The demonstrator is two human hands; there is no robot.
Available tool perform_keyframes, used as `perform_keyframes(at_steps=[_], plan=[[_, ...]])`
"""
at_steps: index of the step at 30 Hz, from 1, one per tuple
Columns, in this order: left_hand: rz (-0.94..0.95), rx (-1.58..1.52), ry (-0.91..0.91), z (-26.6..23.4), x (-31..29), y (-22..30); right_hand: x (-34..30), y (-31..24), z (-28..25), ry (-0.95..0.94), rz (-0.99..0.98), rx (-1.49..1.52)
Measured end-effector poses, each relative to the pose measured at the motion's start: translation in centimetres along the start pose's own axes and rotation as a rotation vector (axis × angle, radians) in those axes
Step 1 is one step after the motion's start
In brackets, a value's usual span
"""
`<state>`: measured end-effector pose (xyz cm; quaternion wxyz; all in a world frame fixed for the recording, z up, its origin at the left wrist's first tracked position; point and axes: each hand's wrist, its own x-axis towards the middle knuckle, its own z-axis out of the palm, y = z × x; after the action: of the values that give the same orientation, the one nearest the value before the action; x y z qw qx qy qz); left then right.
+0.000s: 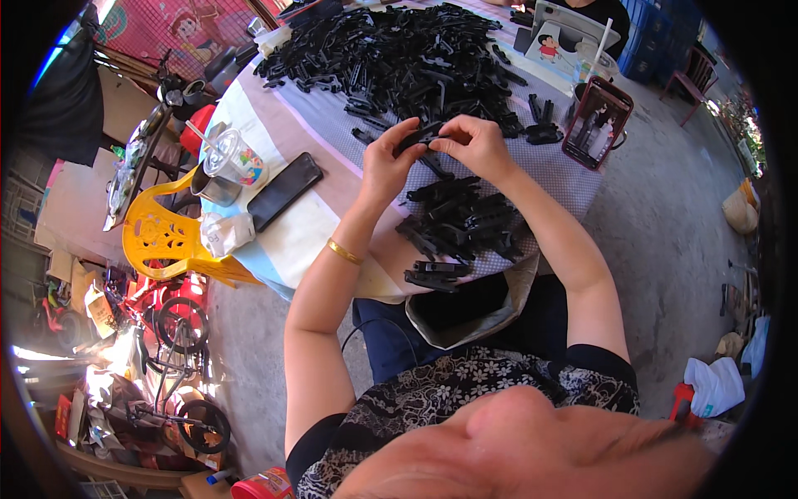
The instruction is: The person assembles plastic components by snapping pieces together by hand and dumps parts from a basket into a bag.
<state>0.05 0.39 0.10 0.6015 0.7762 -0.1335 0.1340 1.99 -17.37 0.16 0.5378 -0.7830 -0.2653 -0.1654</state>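
Note:
Over the table, both my hands hold one slim black plastic part (pixel 422 135) between them. My left hand (pixel 389 162) pinches its left end between thumb and fingers. At the other end, my right hand (pixel 478 148) grips it the same way. Beyond my hands spreads a large heap of similar black parts (pixel 391 58). A smaller pile of black parts (pixel 465 216) lies nearer to me, under and between my forearms. Two or so more parts (pixel 436 274) rest by the table's near edge. Fine detail of the held part is hidden by my fingers.
An open sack (pixel 509 309) sits at my lap below the table edge. Left on the table are a black phone (pixel 285 191), a plastic cup (pixel 237 158) and a white bag (pixel 226 234). A lit phone (pixel 598 125) stands at right. Across sits another person behind a tablet (pixel 573 29).

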Motion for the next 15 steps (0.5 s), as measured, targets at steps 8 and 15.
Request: perform_keyframes(at_steps=[8,15], plan=[[0.108,0.232,-0.032,-0.4,-0.6,1.8,0.2,0.0,-0.6,-0.205,-0.09,0.083],[0.187,0.291,-0.036,-0.4,-0.8,2.5,0.2,-0.8,-1.0,-0.121,-0.234,-0.091]])
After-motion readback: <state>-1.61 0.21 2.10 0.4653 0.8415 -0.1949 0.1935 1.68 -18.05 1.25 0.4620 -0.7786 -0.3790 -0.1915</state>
